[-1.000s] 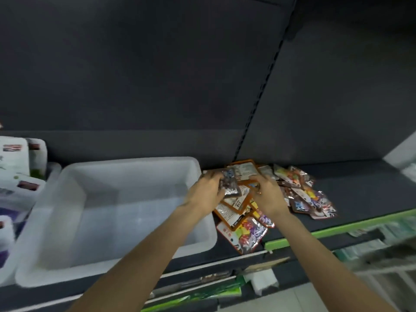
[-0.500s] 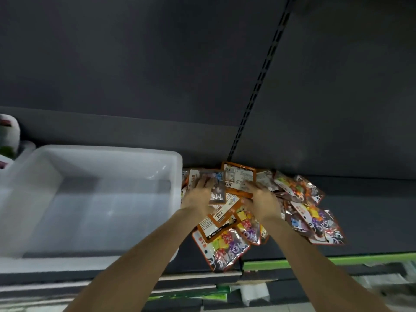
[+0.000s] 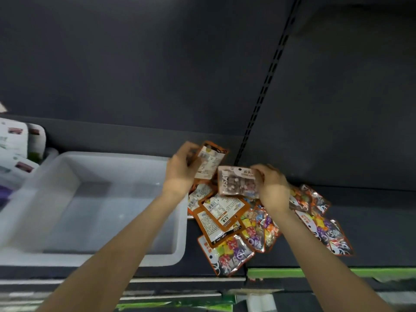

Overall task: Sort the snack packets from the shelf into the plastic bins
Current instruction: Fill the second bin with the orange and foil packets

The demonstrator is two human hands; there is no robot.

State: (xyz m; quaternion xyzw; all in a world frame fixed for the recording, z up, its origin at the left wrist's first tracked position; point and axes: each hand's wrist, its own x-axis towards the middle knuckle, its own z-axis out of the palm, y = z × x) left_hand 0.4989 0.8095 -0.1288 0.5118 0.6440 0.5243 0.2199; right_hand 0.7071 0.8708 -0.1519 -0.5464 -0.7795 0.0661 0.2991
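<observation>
A pile of orange-edged snack packets (image 3: pixel 227 221) lies on the dark shelf (image 3: pixel 371 233), right of a white plastic bin (image 3: pixel 177 248). My left hand (image 3: pixel 182 167) grips one orange packet (image 3: pixel 210 162) lifted above the pile, its printed back showing. Beside it my right hand (image 3: pixel 271 184) holds a second packet (image 3: pixel 237 184) with a clear window, also raised off the pile. More colourful candy packets (image 3: pixel 322 224) spread to the right of my right forearm.
The bin's inside looks bare. White packages (image 3: pixel 15 154) stand at the far left behind another bin. A slotted upright (image 3: pixel 267 86) runs up the dark back panel. A green price strip (image 3: pixel 292 272) lines the shelf's front edge.
Both hands were pressing into the pile; now each has lifted a packet clear of it. The left hand rose towards the bin's back corner. The view shifted slightly.
</observation>
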